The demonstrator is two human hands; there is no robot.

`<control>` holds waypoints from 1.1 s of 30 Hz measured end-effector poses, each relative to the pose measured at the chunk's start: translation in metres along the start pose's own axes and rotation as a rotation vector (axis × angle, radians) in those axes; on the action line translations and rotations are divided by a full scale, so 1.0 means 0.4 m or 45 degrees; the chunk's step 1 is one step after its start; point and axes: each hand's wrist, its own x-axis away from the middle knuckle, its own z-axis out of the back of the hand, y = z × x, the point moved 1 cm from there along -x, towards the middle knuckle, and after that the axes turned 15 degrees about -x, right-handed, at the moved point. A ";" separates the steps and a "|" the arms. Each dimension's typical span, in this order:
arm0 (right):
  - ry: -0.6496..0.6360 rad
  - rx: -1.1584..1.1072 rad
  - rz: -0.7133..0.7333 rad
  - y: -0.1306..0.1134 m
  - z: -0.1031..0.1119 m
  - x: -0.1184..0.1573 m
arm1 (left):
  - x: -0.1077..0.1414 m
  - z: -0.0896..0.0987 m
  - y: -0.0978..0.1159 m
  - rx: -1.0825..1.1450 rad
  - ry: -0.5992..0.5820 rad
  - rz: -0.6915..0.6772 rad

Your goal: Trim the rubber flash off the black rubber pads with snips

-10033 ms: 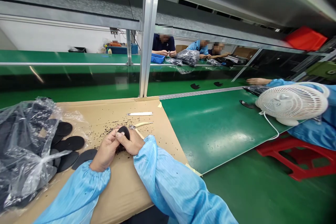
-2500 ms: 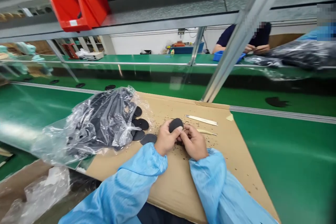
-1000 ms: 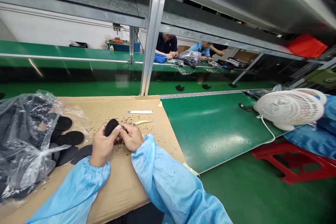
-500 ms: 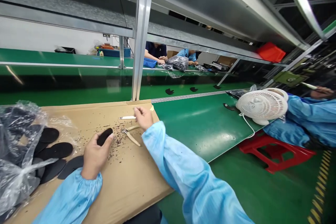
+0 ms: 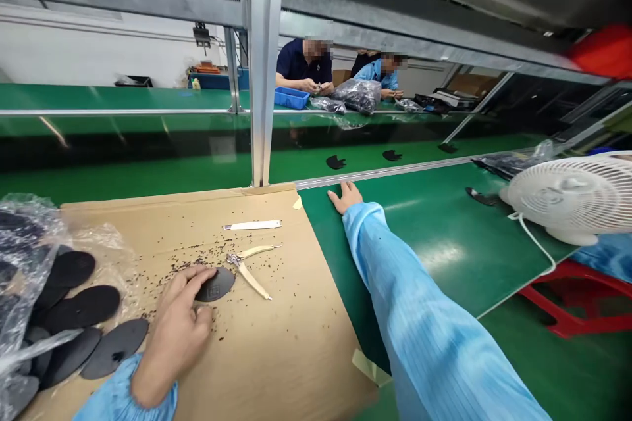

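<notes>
My left hand [image 5: 176, 335] lies on the cardboard sheet [image 5: 291, 348], its fingertips resting on a black oval foam pad [image 5: 214, 285]. The pad sits flat on the sheet and is not lifted. Just right of it lie small side cutters [image 5: 245, 270] with pale yellow handles, and a white flat strip [image 5: 251, 225] lies beyond them. Several similar black pads [image 5: 81, 309] lie to the left, beside a clear plastic bag [image 5: 20, 256]. My right hand [image 5: 344, 196] rests flat on the green workbench [image 5: 434, 243], fingers spread, holding nothing.
Black crumbs are scattered over the cardboard. A white fan [image 5: 567, 200] stands at the right on the bench, above a red stool [image 5: 567, 296]. Beyond a metal post [image 5: 261, 66] and a rail, two co-workers [image 5: 306, 66] sit at a far bench.
My right hand has moved off the cardboard, out to the far part of the green bench. The black pad has gone from my left hand's grip to lying flat on the cardboard.
</notes>
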 end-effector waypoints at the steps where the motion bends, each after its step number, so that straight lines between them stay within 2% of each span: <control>1: 0.002 0.018 -0.004 0.007 -0.008 -0.024 | 0.003 0.001 0.002 -0.005 0.002 -0.015; 6: 0.002 0.125 -0.040 0.032 -0.039 -0.136 | 0.009 0.013 0.013 -0.019 -0.024 -0.023; 11: -0.020 0.212 -0.048 0.056 -0.052 -0.225 | 0.004 0.013 0.016 -0.027 0.061 -0.073; 15: -0.080 0.179 -0.055 0.076 -0.057 -0.273 | -0.001 0.008 0.019 -0.025 0.076 -0.114; 18: -0.069 0.095 0.028 0.092 -0.056 -0.279 | -0.001 0.009 0.022 -0.009 0.087 -0.090; 21: -0.019 -0.102 0.074 0.100 -0.053 -0.257 | 0.003 0.012 0.024 0.019 0.115 -0.071; 24: 0.051 -0.462 -0.047 0.084 -0.045 -0.209 | 0.006 0.011 0.023 0.070 0.128 -0.055; 26: 0.083 -0.619 -0.101 0.057 -0.036 -0.161 | 0.005 0.011 0.024 0.113 0.155 -0.045; 33: 0.117 -0.900 -0.163 -0.062 0.002 0.055 | -0.001 0.027 0.030 0.287 0.270 -0.065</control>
